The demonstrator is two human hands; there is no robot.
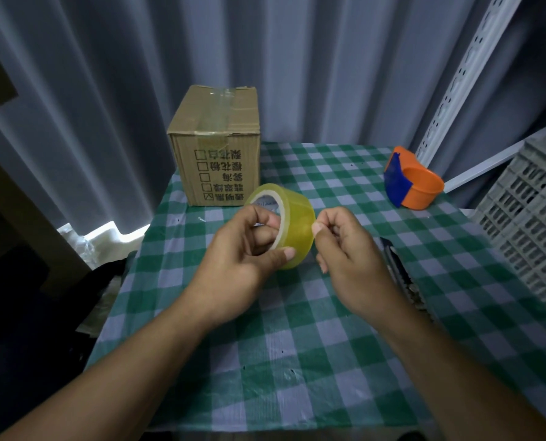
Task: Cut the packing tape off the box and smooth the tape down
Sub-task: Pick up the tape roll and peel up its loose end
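Both hands work the tape roll above the table: the left hand grips through its core, and the right hand, fingers curled, pinches at its face. At eleven o'clock sits the box. Lifting only a corner could split the tape.

On the brown cardboard box, front face: five rows of black Chinese characters, upside down to camera, each beside a checkbox. Lowest checkbox ticked. Bluish print inside the yellowish clear tape roll is unreadable.

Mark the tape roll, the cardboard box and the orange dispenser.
tape roll (297, 218): head view, yellow outer band.
cardboard box (224, 173): head view, printed front face.
orange dispenser (424, 196): head view, orange side wall.
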